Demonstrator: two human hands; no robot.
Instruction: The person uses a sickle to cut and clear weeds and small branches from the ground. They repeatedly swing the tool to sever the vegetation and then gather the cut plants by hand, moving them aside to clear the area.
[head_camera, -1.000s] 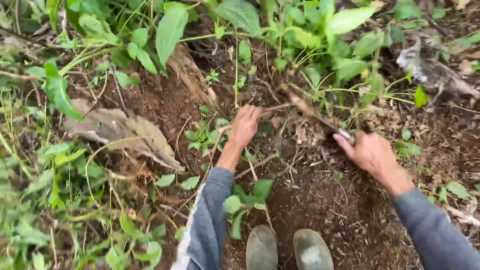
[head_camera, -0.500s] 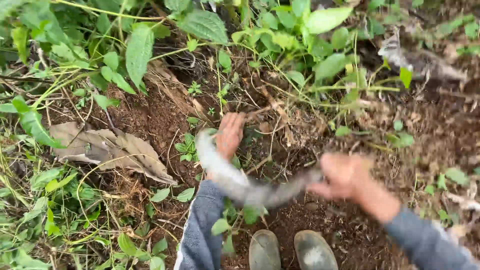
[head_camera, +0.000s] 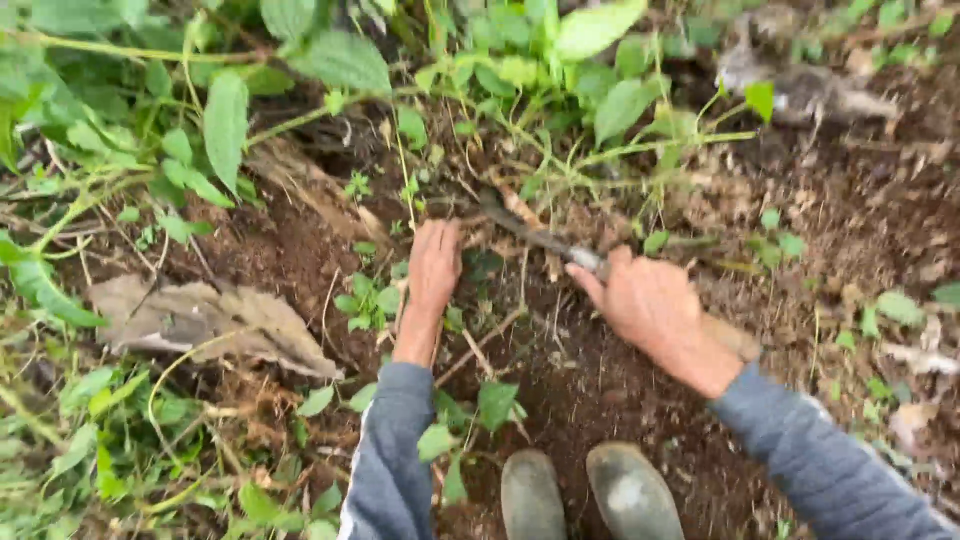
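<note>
Ground: dark, damp soil (head_camera: 600, 400) strewn with roots and twigs, ringed by green weeds (head_camera: 560, 70); one large dry leaf (head_camera: 210, 320) lies at left. Two boot toes (head_camera: 590, 495) at the bottom edge. Right hand (head_camera: 650, 300): clenched round the handle of a knife (head_camera: 545, 240); blade dark, narrow, soiled, angled up-left with its tip at the weed stems. Left hand (head_camera: 435, 265): fingers pressed down into the plants beside the blade; whether it grips anything cannot be told. Grey sleeves (head_camera: 390, 450) on both arms.

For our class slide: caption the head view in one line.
Right hand digs a blade into soil beside the left hand.
</note>
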